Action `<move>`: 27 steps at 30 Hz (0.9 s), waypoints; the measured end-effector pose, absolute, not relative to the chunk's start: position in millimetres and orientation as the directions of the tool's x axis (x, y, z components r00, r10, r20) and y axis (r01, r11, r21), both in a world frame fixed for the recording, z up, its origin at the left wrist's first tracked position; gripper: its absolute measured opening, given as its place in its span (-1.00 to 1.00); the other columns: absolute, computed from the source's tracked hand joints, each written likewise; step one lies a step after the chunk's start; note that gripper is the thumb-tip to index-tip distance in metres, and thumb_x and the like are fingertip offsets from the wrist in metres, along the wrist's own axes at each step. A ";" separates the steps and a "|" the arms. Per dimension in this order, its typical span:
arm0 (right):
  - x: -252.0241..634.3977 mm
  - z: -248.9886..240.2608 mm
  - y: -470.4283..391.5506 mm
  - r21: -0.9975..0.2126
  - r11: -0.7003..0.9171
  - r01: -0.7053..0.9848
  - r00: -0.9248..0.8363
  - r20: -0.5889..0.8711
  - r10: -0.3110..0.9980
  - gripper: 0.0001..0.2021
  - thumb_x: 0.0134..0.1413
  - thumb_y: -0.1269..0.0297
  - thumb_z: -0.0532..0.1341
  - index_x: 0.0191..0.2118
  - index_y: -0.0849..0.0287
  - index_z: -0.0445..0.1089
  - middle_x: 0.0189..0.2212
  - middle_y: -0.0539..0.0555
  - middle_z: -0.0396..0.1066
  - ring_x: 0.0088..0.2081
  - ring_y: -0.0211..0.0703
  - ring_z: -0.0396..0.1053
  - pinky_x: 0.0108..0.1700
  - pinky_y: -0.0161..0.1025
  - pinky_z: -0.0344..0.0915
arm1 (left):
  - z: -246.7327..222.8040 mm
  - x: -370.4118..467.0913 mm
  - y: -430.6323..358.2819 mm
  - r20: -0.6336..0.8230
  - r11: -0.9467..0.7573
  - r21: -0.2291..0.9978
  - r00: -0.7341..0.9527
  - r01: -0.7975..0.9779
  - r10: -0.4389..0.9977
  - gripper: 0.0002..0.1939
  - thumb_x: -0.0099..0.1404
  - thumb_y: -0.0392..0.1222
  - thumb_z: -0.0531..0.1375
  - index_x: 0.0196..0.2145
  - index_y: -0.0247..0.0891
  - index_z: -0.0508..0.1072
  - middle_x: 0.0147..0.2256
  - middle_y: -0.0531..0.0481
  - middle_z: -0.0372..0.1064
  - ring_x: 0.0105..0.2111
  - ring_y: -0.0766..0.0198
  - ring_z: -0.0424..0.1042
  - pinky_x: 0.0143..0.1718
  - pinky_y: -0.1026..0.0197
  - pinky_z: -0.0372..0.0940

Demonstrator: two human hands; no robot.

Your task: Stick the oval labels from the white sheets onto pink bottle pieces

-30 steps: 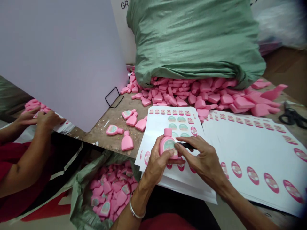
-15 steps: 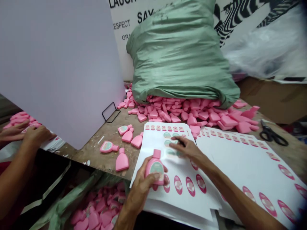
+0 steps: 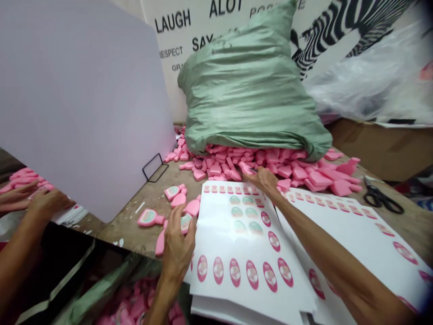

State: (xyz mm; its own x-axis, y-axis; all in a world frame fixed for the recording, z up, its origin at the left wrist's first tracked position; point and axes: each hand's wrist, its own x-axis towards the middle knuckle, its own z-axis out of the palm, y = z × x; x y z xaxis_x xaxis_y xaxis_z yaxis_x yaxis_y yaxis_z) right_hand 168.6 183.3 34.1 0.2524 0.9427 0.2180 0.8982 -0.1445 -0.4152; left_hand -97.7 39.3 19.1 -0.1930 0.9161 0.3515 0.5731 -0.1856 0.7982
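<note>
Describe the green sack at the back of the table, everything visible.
The green sack is a big, bulging bag of shiny, wrinkled woven-looking plastic. It slumps on the wooden table against the lettered wall, mouth facing the camera, with pink bottles spilling from under its lower edge. Neither hand touches it.

The bottles (image 3: 267,164) heaped on the table are solid pink, and the labelled bottle (image 3: 185,222) under the left hand (image 3: 177,246) shows a mint-green oval on that same pink. The sack (image 3: 250,85) above the heap is pale sage green with a dull sheen. The sticker sheets (image 3: 237,253) are white, dotted with magenta ovals and a few pale green ones. The divider board (image 3: 77,99) is plain lilac. The tabletop (image 3: 135,221) is mottled brown. The scissors (image 3: 382,196) are black. The wall poster (image 3: 338,27) is white with black lettering and zebra stripes.
</note>
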 end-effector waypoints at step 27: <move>160.9 -23.3 52.2 -0.378 0.297 0.877 -0.163 0.346 0.924 -0.87 0.14 0.25 0.09 -0.37 0.13 0.32 -0.47 0.05 0.39 -0.34 -0.11 0.25 -0.29 -0.21 0.09 | -4.4 -10.8 28.6 -0.168 0.189 0.972 0.150 -0.138 0.974 -0.53 0.23 0.14 0.11 -0.13 -0.35 0.33 -0.32 -0.07 0.34 -0.45 0.22 0.49 -0.42 0.18 0.43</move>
